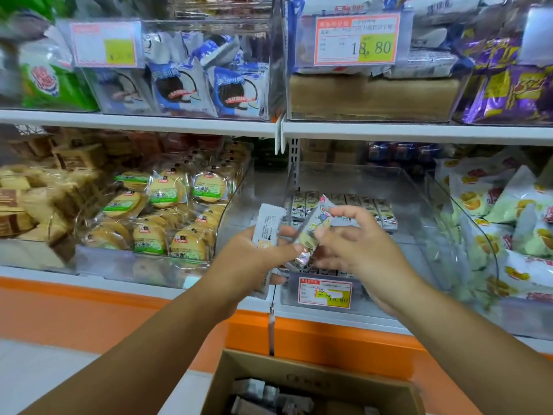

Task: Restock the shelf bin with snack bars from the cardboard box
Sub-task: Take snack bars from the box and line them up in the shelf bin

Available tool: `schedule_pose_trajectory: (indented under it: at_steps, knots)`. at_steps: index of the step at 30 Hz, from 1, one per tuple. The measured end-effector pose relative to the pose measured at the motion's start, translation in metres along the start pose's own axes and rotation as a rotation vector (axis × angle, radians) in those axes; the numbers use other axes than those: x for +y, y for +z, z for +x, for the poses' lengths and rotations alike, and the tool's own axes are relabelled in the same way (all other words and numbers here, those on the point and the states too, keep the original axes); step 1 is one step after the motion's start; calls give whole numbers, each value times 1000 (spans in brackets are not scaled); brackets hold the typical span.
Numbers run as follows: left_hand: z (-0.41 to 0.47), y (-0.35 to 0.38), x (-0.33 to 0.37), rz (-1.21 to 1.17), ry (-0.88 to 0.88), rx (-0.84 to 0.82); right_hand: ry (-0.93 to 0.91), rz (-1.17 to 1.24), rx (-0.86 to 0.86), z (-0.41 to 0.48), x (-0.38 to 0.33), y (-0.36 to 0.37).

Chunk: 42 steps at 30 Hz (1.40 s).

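My left hand (251,259) grips a bunch of wrapped snack bars (267,227), their grey-white backs facing me. My right hand (356,244) pinches one bar (317,224) with a cartoon wrapper, tilted up from that bunch. Both hands hover in front of the clear shelf bin (419,205) on the lower shelf. A row of the same bars (368,209) lies at the back of the bin floor. The open cardboard box (314,381) stands below at the bottom edge, with more bars (269,399) inside.
A price tag (325,292) hangs on the bin's front. A bin of round biscuits (167,217) stands to the left, bagged snacks (502,229) to the right. Upper shelf bins (209,73) hang overhead. An orange base ledge (119,313) runs under the shelf.
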<state>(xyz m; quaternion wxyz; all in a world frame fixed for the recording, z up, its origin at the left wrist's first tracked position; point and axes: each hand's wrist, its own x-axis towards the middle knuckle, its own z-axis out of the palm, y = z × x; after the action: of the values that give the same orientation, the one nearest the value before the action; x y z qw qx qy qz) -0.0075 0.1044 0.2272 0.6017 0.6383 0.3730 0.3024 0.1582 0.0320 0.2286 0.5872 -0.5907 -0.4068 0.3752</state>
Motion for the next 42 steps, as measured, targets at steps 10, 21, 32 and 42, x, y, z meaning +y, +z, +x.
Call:
schedule_pose_trajectory:
  at_steps: [10,21,32,42]
  knots:
    - [5,-19,4,214,72,237,4,-232,68,35,1,-6]
    - [15,-30,-2,287,-59,134,77,-780,-12,59,21,26]
    - [6,-12,1,418,191,128,-19,-470,-11,35,-7,7]
    - [-7,13,2,522,326,-51,-68,-158,-139,-8,-17,-7]
